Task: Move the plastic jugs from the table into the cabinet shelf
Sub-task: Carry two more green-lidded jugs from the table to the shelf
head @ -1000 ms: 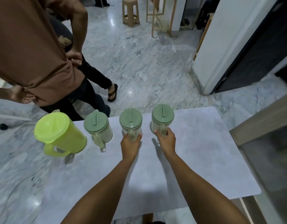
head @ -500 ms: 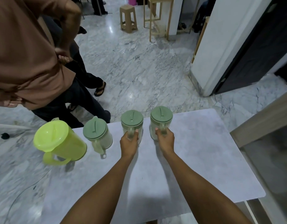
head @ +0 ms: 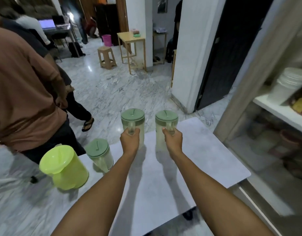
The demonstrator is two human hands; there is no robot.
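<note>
My left hand grips the handle of a clear jug with a sage-green lid, held up above the grey table. My right hand grips the handle of a second clear jug with a green lid, also lifted. A third green-lidded jug and a lime-green jug stand on the table's left part. The cabinet shelf is at the right.
A person in a brown shirt stands close to the table's far left corner. On the upper cabinet shelf sits a stack of white containers. A white pillar rises beyond the table; a stool stands far back.
Both hands have closed on the two right-hand jugs' handles and lifted them off the table. The view has tilted up, and the cabinet has come into sight at the right.
</note>
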